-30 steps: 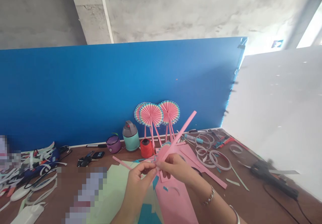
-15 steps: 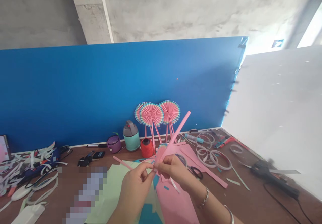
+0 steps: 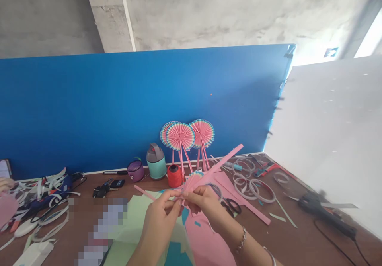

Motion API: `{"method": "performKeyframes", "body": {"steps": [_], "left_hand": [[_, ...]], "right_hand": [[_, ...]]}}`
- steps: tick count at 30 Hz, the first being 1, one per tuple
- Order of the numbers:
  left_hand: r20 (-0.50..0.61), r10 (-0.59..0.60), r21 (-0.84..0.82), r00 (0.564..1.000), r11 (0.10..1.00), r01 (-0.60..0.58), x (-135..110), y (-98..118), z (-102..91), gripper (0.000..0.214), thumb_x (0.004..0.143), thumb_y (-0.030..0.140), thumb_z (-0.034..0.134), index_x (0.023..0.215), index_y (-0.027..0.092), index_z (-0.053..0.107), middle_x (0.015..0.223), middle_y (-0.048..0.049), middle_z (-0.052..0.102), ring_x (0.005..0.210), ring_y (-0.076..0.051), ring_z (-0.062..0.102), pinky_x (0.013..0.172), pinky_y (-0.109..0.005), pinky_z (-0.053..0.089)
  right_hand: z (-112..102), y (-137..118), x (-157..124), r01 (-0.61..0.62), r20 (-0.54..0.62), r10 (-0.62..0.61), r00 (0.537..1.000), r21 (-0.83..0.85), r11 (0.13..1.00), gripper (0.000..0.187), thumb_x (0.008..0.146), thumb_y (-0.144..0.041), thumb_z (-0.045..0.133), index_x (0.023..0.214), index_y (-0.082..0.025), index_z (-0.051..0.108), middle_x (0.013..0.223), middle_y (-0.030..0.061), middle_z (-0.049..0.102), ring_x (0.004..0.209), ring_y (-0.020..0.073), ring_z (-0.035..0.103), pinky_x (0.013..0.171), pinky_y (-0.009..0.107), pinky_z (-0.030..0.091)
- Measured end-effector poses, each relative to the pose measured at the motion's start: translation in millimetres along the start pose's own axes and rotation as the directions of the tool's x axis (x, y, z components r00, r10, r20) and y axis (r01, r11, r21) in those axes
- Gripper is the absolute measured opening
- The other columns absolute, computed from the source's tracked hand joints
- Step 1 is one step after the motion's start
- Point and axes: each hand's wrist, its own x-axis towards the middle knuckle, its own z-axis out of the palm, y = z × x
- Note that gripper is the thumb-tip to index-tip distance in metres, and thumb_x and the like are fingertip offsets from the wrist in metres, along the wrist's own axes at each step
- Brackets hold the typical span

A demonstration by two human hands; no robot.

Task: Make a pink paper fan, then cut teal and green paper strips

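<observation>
- Pinches the fan [image 3: 193, 178] at its hub with the fingertips of the left hand [image 3: 162, 214] and the right hand [image 3: 205, 204], both closed on it, thumbs nearly touching.
- Holds it just above the fingers and clear of the table, likely so the pleats stay gathered and spread without dragging.
- Lets one pink stick [image 3: 228, 158] run up and right from the fingers, and a second stick [image 3: 145, 192] run down and left; gripping near the crossing probably steadies both.
- Leaves open air above and ahead of the fingers, as far as the finished fans [image 3: 180, 136] propped on the blue board [image 3: 89, 106].
- Finds little room right of the fingers: scissors [image 3: 231, 207] just beside, tape rings [image 3: 258, 189] beyond, glue gun [image 3: 325, 214] well apart.
- Works over a green sheet [image 3: 134, 218] and a pink sheet [image 3: 205, 244] lying under the fingers, with a spool [image 3: 174, 175] just ahead.
</observation>
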Motion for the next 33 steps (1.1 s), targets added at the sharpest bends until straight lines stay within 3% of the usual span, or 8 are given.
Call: {"method": "performKeyframes", "body": {"steps": [5, 15, 33], "left_hand": [[-0.056, 0.059, 0.168, 0.997, 0.985, -0.049, -3, 0, -1.5, 0.02, 0.076, 0.038, 0.052, 0.087, 0.029, 0.066, 0.077, -0.0027, 0.075, 0.067, -0.024, 0.069, 0.055, -0.027, 0.044], [0.011, 0.063, -0.148, 0.998, 0.987, -0.061, 5, -8, 1.1, 0.021, 0.075, 0.039, 0.057, 0.081, 0.02, 0.065, 0.067, -0.0031, 0.072, 0.067, -0.02, 0.066, 0.067, -0.029, 0.051], [-0.002, 0.068, -0.264, 0.998, 0.962, -0.066, 11, -8, 2.7, 0.021, 0.069, 0.037, 0.065, 0.073, 0.016, 0.069, 0.063, -0.0029, 0.07, 0.06, -0.016, 0.062, 0.061, -0.026, 0.051]], "right_hand": [[2, -3, -3, -0.002, -0.026, 0.002, 1.0, 0.018, 1.0, 0.039, 0.068, -0.049, 0.063, 0.051, -0.014, 0.061, 0.039, -0.0029, 0.043, 0.042, 0.0078, 0.036, 0.046, 0.023, 0.026], [2, 0, -2, -0.011, 0.004, 0.011, 1.0, 0.062, 0.998, 0.038, 0.068, -0.048, 0.063, 0.052, -0.013, 0.061, 0.038, -0.0032, 0.044, 0.04, 0.0071, 0.036, 0.045, 0.023, 0.024], [-2, -1, -2, -0.061, 0.084, 0.047, 0.995, 0.171, 0.983, 0.036, 0.067, -0.043, 0.066, 0.051, -0.012, 0.06, 0.04, -0.0027, 0.045, 0.04, 0.0054, 0.03, 0.044, 0.024, 0.016]]}}
